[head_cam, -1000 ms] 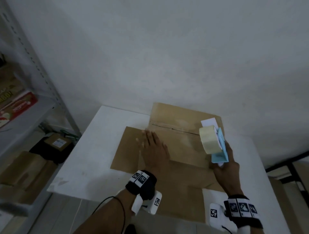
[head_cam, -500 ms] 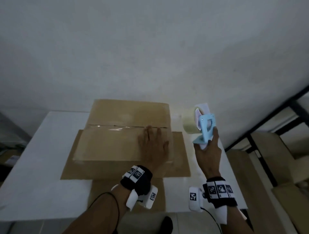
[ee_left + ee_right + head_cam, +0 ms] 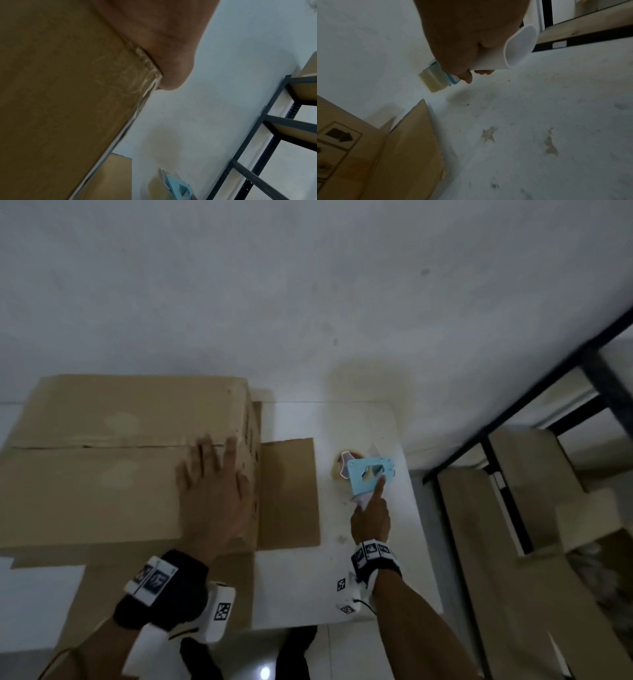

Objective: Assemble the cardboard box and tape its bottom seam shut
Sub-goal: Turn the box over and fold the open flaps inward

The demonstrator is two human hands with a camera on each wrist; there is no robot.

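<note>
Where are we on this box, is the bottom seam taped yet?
Seam looks taped: clear tape wraps over the cardboard box edge. The left hand presses flat on top; the right hand grips the tape dispenser off to the side, above the white table. Left: set it down, check adhesion.

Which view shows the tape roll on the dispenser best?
Right wrist: the tape roll shows whole beside the right hand. Head view shows only a sliver behind the dispenser; left wrist shows a blurred bit.

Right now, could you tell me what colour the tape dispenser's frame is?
Light blue, with a white handle; the tape dispenser shows best in the head view.
</note>
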